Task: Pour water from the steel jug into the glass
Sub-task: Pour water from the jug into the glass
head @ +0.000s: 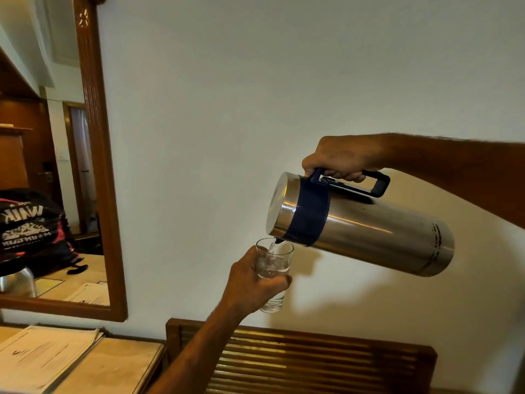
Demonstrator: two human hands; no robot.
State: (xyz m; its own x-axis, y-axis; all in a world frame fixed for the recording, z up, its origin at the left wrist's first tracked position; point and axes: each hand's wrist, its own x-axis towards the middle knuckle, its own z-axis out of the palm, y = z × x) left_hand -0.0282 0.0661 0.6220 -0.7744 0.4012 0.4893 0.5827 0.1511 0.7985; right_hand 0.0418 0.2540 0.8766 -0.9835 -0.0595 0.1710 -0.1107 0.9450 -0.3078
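A steel jug (pixel 366 226) with a dark blue collar and handle is held in the air, tipped far over to the left. My right hand (pixel 341 159) grips its handle from above. Its spout sits just over the rim of a clear glass (pixel 274 275), and a thin stream of water runs into it. The glass is upright and about half full. My left hand (pixel 250 280) wraps around the glass from the left and hides part of its lower side.
A plain white wall is behind. A wood-framed mirror (pixel 96 172) hangs at the left. Below it a table (pixel 122 362) carries a stack of papers (pixel 42 356). A slatted wooden rack (pixel 312 359) stands under the glass.
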